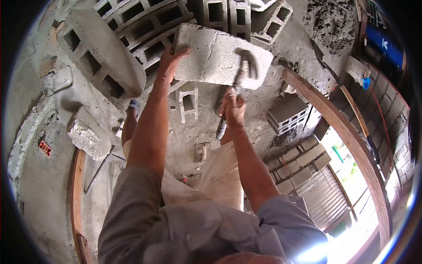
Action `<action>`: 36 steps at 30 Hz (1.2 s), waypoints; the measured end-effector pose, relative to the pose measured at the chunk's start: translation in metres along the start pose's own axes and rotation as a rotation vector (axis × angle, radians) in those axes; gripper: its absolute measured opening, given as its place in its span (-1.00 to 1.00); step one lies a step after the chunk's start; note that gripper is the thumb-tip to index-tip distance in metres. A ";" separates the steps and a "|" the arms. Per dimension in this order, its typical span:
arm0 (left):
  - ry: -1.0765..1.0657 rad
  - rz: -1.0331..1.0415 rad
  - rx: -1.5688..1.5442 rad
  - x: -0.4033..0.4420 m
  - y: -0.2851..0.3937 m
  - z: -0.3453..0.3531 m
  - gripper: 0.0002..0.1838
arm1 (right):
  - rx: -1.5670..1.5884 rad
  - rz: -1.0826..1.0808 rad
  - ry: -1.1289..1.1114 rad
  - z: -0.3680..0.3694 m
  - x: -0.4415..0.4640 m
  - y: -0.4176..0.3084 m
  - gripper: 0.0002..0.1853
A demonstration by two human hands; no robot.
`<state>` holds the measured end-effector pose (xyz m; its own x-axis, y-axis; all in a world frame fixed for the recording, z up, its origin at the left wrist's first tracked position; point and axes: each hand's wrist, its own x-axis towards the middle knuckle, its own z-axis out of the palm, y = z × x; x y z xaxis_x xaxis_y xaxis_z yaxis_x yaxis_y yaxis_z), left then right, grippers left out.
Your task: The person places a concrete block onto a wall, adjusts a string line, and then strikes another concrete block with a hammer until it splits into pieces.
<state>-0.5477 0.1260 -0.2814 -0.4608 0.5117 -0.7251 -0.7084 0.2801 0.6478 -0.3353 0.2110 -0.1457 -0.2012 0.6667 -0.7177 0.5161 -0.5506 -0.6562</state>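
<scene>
A grey concrete block [209, 57] stands tilted in front of me, its broad rough face toward me and a crack-like line down its left part. My left hand [171, 64] grips its left end, thumb on the face and the other fingers out of sight behind the edge. My right hand [233, 108] is closed around the handle of a hammer [240, 77]. The hammer's head, slightly blurred, is over the right part of the block's face; whether it touches the block I cannot tell.
Several hollow blocks [151, 26] are stacked behind, and a large one [103, 55] leans at the left. A broken chunk [90, 134] lies lower left. At the right are a wooden beam [338, 116], a long-handled tool [356, 112] and another hollow block [288, 112]. A trowel-like float [201, 152] lies near my legs.
</scene>
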 end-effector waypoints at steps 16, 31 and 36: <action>0.036 -0.205 -0.079 -0.002 0.023 0.012 0.26 | 0.392 0.112 0.272 -0.155 0.266 0.007 -0.62; -0.034 0.238 -0.423 0.017 0.065 -0.025 -0.58 | 0.710 -0.070 0.265 -0.116 0.200 -0.043 -0.46; 0.309 0.181 -0.237 -0.034 0.044 -0.009 -0.24 | 0.745 -0.062 0.180 -0.132 0.183 -0.013 -0.58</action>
<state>-0.5685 0.1135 -0.2306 -0.7017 0.2580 -0.6641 -0.6882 -0.0044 0.7255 -0.2684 0.4065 -0.2378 -0.0399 0.7440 -0.6670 -0.2021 -0.6597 -0.7238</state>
